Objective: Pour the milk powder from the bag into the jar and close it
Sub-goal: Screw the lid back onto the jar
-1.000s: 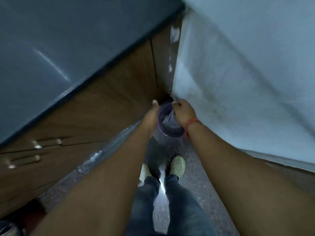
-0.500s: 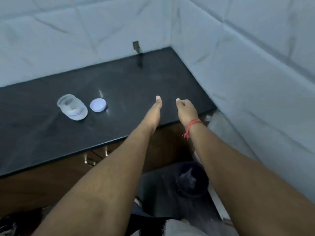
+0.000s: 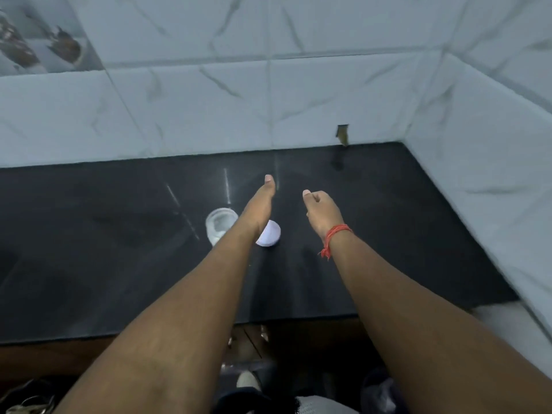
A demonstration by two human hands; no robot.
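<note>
The left forearm crosses in front of the jar [image 3: 220,225] and the lid [image 3: 269,233], hiding the jar's right side and the lid's left half. The jar is clear, round and open at the top, with pale powder inside; it stands near the middle of the bench [image 3: 89,249], well back from the front edge. The lid, a flat white disc, lies just beside it to the right. The left hand [image 3: 261,204] is seen edge-on, fingers straight, its grip released. The right hand [image 3: 322,213] is loosely curled on nothing, a red thread [image 3: 336,234] at its wrist. The bench is glossy black stone; marbled white tiles [image 3: 209,109] meet its back and right edges. The floor below the front edge is dark and blurred.
</note>
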